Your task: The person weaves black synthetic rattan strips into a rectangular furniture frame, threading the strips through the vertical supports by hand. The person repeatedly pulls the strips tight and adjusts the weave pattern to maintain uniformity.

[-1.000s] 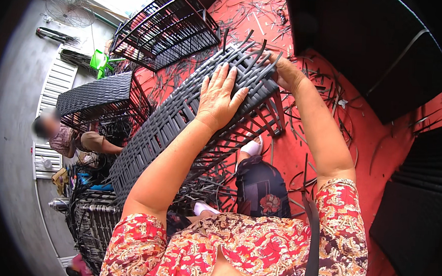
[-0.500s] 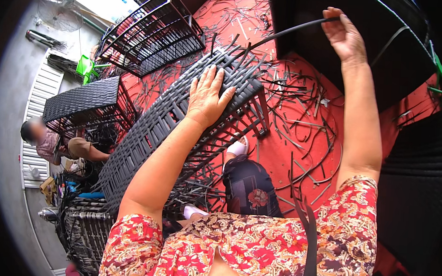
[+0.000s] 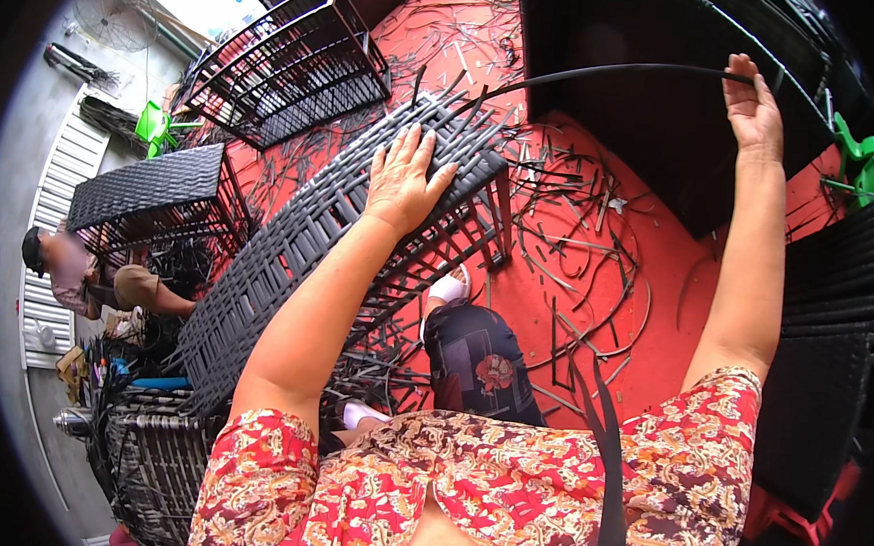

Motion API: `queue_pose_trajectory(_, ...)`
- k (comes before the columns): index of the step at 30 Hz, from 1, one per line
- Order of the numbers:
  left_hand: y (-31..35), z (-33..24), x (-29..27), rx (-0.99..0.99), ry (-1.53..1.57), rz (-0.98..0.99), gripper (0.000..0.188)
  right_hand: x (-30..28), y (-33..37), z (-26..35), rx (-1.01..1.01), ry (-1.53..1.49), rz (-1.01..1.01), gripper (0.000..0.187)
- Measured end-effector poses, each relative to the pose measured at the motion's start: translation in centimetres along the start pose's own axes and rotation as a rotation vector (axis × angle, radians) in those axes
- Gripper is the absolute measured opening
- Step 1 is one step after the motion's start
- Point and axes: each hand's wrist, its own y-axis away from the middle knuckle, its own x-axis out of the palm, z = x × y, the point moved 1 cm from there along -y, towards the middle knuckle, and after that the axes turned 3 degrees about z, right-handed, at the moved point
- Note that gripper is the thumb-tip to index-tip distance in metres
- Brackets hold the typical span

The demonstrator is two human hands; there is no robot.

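A long frame with a woven top of flat black strips [image 3: 277, 265] slants across the middle, loose strip ends sticking out at its far end. My left hand [image 3: 402, 180] lies flat on the weave near that end, fingers spread. Out to the far right, my right hand [image 3: 755, 112] is raised and closed round the end of a black plastic strip [image 3: 606, 68]. That strip runs in a shallow arc from the far end of the weave to my fingers. Below the woven top, dark rails and a leg [image 3: 500, 212] of the frame show.
Cut strips [image 3: 596, 262] litter the red floor [image 3: 642, 328]. Large black panels [image 3: 624, 105] stand at the right, with green plastic chairs [image 3: 866, 162] beyond. Left are another woven piece [image 3: 150, 191], a seated person [image 3: 67, 264] and a bare black frame [image 3: 299, 78].
My right hand has moved further right and slightly nearer, drawing out more length of the strip. My left hand stays flat on the weave. The whole view has shifted slightly.
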Motion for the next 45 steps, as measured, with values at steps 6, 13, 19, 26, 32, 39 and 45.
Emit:
queue_pose_trajectory(6,0.0,0.5,0.4,0.002,0.027,-0.032,0.067,3.0,2.0,3.1,-0.066,0.095,0.005,0.025)
queue_pose_trajectory(13,0.2,0.3,0.2,0.000,0.031,-0.041,0.068,8.4,5.4,3.1,-0.118,0.264,0.133,0.027)
queue_pose_trajectory(19,0.3,0.3,0.4,0.011,0.056,-0.069,0.068,10.7,6.4,1.7,-0.109,0.334,0.237,0.029)
queue_pose_trajectory(26,0.5,-0.1,-0.3,-0.009,0.036,-0.029,0.068,12.3,6.8,0.0,-0.099,0.417,0.338,0.029)
queue_pose_trajectory(32,0.4,0.0,-0.1,-0.021,0.048,-0.046,0.072,13.5,7.3,-1.0,-0.087,0.398,0.413,0.029)
queue_pose_trajectory(39,0.4,0.7,0.7,-0.054,0.187,-0.230,0.088,15.3,9.2,-1.8,-0.068,0.366,0.405,0.029)
queue_pose_trajectory(45,0.5,0.4,0.4,-0.073,0.177,-0.215,0.089,15.1,9.3,-2.1,-0.058,0.362,0.437,0.029)
